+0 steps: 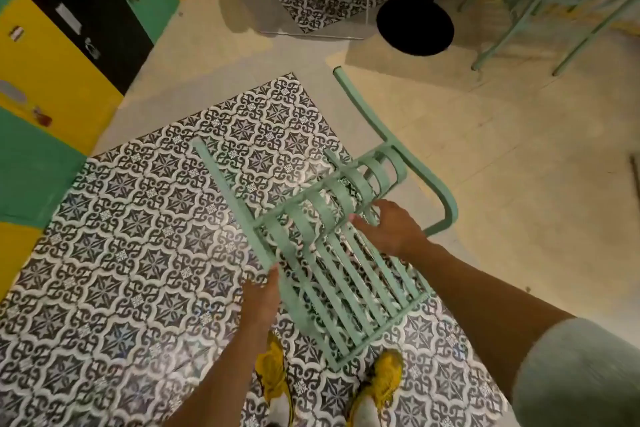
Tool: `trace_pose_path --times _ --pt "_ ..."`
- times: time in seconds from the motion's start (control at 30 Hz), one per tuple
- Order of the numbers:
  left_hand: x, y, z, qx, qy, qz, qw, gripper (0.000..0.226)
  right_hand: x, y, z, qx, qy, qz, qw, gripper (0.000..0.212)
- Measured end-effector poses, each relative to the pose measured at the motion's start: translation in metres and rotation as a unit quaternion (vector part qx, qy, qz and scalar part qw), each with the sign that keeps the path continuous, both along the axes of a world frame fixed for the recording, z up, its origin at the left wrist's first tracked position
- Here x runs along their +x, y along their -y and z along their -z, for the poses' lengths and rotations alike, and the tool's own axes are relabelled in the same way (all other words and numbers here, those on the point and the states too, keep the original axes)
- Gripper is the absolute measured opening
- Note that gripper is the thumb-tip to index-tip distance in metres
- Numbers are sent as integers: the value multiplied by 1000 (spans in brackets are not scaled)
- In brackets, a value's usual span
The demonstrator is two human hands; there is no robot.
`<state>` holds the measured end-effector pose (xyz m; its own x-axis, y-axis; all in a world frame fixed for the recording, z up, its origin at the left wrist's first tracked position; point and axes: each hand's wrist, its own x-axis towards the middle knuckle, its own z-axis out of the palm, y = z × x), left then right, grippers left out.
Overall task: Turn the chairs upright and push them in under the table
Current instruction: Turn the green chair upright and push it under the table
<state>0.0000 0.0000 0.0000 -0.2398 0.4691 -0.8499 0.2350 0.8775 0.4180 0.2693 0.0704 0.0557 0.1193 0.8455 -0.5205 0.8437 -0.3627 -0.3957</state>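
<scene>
Nearest the camera, two yellow shoes (381, 381) are seen on the black-and-white patterned tile floor (121, 253), with the mint-green slatted metal chair (346, 270) tipped over just beyond them, its slatted back toward the viewer and its tubular legs pointing to the far side. The left hand (261, 295) is closed around the left side rail of the back; the right hand (388, 229) is laid on the slats where seat meets back, fingers curled (how firmly cannot be told). A stiff, moderately heavy, smooth-painted frame is judged likely; it is best gripped at the side rails, not the thin slats. One tipped chair is counted here, one more pale green metal chair (554, 7) at far right, and one black round table base (415, 26) beyond.
</scene>
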Motion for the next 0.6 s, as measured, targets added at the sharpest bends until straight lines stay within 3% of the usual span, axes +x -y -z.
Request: trace_pose_path --times 0.1,0.23,0.3,0.43,0.5,0.57,0.6 --pt "15 2 39 -13 46 -112 993 86 25 -28 38 48 -50 97 993 56" --pt "29 5 73 15 134 -277 951 83 60 -76 79 58 -68 252 964 92" --pt "32 12 88 24 154 -288 945 79 72 -97 101 58 -83 300 948 92" --pt "37 19 102 56 88 -280 954 73 80 -118 130 70 -175 331 925 84" --pt "41 15 104 59 54 -276 958 80 83 -117 137 91 -179 314 928 68" --pt "40 10 105 55 42 -271 960 84 89 -113 140 108 -163 307 931 31" --pt "39 7 103 52 37 -271 961 83 91 -113 137 110 -149 302 935 26"
